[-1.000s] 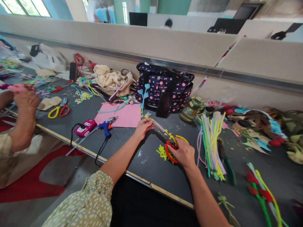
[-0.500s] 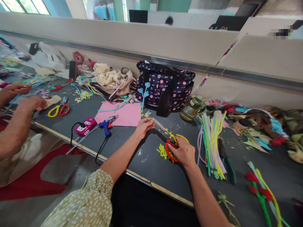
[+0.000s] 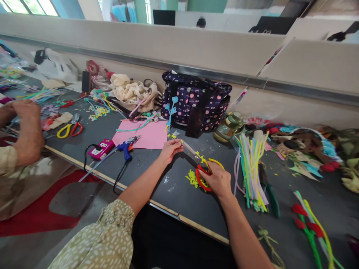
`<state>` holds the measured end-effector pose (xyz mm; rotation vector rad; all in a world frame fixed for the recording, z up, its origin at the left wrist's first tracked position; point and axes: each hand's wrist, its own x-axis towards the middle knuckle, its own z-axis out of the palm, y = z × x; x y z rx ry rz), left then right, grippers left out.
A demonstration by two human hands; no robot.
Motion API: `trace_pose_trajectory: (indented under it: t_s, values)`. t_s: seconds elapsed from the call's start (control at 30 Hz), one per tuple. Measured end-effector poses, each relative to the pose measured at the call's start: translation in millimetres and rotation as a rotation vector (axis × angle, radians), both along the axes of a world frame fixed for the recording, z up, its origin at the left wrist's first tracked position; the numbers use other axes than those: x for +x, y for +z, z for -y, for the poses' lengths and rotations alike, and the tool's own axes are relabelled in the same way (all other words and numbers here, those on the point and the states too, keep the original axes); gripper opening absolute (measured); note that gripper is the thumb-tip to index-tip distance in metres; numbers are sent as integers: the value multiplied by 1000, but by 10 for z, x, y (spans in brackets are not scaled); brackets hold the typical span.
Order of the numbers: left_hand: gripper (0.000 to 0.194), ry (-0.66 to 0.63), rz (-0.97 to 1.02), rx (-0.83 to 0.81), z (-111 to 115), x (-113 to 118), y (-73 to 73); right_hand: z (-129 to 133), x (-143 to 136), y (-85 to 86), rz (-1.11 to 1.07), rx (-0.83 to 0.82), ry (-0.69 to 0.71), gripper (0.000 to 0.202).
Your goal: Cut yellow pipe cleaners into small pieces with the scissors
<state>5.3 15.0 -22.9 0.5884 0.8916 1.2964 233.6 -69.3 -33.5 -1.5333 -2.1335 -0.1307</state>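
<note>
My right hand [image 3: 217,180] is closed around the red and yellow handles of a pair of scissors [image 3: 191,151], whose blades point up and left. At the blade tips, my left hand [image 3: 171,150] is pinched; a tiny yellow bit shows by its fingertips, too small to name surely. Beneath the scissors lies a small heap of cut yellow pieces [image 3: 192,179]. Beyond my left hand a blue pipe-cleaner flower stem [image 3: 170,114] stands in front of the dark patterned bag [image 3: 206,99].
A blue glue gun [image 3: 125,148] and pink box [image 3: 101,149] lie left, near a pink sheet [image 3: 148,136]. To the right are a bundle of pipe cleaners [image 3: 251,172], a glass jar [image 3: 228,127] and red flowers [image 3: 307,224]. A co-worker's hand [image 3: 29,116] is far left, near other scissors [image 3: 70,129].
My hands and the scissors stay nearly in place. At far left, the co-worker's hands have drawn together and shifted left.
</note>
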Motion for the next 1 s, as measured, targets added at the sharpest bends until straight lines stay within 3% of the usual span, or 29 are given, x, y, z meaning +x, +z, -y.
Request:
trace_pose_trajectory:
  t_s: [0.5,1.0]
  values:
    - [14,1,-2,-11,13,1,30,32,-40,76,40,-33,-16,37]
    - [13,3,-2,-31,0,-16,-30,46,-42,79,101,-48,-21,41]
